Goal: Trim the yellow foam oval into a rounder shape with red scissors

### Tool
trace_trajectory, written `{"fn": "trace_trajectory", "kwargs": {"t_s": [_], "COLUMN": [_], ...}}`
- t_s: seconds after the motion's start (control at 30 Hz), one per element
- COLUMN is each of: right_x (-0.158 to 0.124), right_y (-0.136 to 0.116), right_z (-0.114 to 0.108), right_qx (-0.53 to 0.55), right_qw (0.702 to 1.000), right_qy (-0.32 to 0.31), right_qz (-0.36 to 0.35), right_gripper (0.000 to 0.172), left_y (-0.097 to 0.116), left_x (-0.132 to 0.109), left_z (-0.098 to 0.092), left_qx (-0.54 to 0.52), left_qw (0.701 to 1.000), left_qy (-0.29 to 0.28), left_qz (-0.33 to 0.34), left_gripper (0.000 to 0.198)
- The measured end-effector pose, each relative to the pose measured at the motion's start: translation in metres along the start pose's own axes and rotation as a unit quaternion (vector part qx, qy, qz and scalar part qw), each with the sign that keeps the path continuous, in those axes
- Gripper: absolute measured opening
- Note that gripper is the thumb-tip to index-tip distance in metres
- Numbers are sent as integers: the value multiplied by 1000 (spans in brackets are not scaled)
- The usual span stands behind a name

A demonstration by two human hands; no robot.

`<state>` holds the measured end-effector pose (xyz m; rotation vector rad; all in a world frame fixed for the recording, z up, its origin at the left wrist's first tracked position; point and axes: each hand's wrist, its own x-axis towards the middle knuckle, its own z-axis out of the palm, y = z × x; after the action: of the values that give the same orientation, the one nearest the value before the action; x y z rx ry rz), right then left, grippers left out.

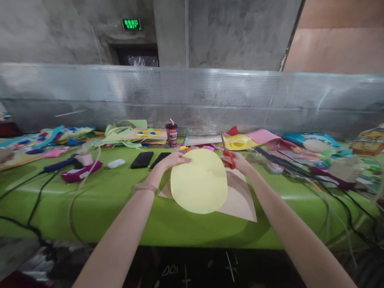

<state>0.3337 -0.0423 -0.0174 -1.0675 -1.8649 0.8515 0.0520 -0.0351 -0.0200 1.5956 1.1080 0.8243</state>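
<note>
A large, rounded sheet of pale yellow paper is held up over the table's front half. My left hand pinches its upper left edge between thumb and fingers. At the sheet's upper right, my right hand is closed on scissors with red handles, the blade pointing up and to the left. Behind and below the yellow paper lies a beige-pink sheet, mostly covered by it. The right hand's fingers are partly hidden by the scissor handles.
On the green-covered table lie black phones, a white case and a purple holder with cables. A purple drink cup stands behind. Coloured paper and plastic packs lie along the back. A perforated metal barrier rises beyond.
</note>
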Motion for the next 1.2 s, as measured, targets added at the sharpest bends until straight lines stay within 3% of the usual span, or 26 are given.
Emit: {"fn": "trace_trajectory", "kwargs": {"t_s": [0.2,0.5,0.67,0.77,0.97,1.2], "right_x": [-1,4,3,4,6,8], "right_y": [-4,-4,-3,4,16,18], "right_z": [8,3,3,0,-6,-5], "right_qx": [-13,66,37,-1,-75,-59], "right_qw": [999,992,996,997,995,997], "right_qy": [-22,106,77,81,59,36], "right_qz": [46,-11,2,-7,13,22], "right_gripper": [32,28,25,22,19,17], "left_y": [-1,-9,-10,-10,-11,-11], "left_x": [0,11,11,12,12,12], "left_z": [6,1,-1,-3,-5,-4], "left_qx": [69,-29,-27,-41,-44,-55], "left_qw": [997,995,980,974,976,978], "left_qy": [-4,59,165,193,186,176], "left_qz": [25,72,104,109,99,94], "left_gripper": [37,37,40,40,38,39]}}
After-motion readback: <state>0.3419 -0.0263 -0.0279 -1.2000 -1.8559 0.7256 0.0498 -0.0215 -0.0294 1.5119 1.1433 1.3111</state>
